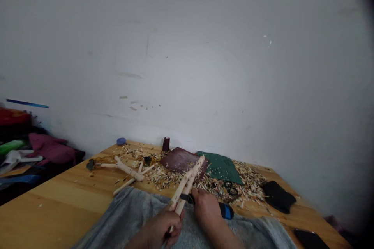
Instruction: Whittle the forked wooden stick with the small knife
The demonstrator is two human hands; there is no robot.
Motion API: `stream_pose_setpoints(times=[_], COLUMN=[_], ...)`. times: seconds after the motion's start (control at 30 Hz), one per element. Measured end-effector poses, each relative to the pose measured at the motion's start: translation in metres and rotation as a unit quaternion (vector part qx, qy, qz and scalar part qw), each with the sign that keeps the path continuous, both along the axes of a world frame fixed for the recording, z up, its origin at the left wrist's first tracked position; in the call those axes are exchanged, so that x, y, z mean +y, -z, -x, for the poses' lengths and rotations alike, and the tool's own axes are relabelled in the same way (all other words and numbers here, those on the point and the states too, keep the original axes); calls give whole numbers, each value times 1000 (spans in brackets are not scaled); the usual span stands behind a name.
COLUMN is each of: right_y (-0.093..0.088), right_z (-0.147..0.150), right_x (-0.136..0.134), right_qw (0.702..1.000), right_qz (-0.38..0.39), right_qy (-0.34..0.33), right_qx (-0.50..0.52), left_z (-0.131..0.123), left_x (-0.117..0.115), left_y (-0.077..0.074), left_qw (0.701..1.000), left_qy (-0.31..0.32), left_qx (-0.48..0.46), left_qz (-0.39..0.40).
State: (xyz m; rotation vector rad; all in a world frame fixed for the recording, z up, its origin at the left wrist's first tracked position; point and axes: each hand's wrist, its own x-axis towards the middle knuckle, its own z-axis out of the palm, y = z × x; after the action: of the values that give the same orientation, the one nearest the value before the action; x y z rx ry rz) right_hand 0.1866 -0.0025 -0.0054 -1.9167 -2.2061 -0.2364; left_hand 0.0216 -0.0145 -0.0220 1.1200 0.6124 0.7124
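Observation:
My left hand [163,227] is wrapped round the lower end of a peeled, pale forked branch [193,175], which slants up and away to the right. My right hand [207,207] is closed on the handle of a knife [226,211], black with a blue patch at its butt. Its dark blade crosses the branch a little above my left hand and appears to touch it. Under both hands a grey cloth [140,208] is spread over the table's near edge and my lap.
Wood shavings [251,179] litter the wooden table [58,202] around maroon [175,159] and green sheets [222,165]. Scissors [230,188], a black flat piece [279,196] and a dark phone-like slab [309,238] lie right. Another forked branch [125,168] lies left; a dark thread spool [166,144] stands behind.

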Motion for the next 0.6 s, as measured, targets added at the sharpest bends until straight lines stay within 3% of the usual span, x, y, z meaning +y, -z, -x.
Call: stream_pose_setpoints(times=[0.27,0.5,0.6], right_y=[-5,0,1], right_z=[-38,-4,-3], right_x=[20,4,4], right_qw=[997,1000,1000], right_qz=[-8,6,7], right_qy=[79,27,26], right_qx=[-10,-5,-5], left_z=[-3,1,1], left_x=[-4,-3,-4], left_y=[-1,-4,-3], left_qw=[999,999,998], left_qy=[-23,-23,-31], left_qx=[39,37,50], left_qz=[11,-15,-29])
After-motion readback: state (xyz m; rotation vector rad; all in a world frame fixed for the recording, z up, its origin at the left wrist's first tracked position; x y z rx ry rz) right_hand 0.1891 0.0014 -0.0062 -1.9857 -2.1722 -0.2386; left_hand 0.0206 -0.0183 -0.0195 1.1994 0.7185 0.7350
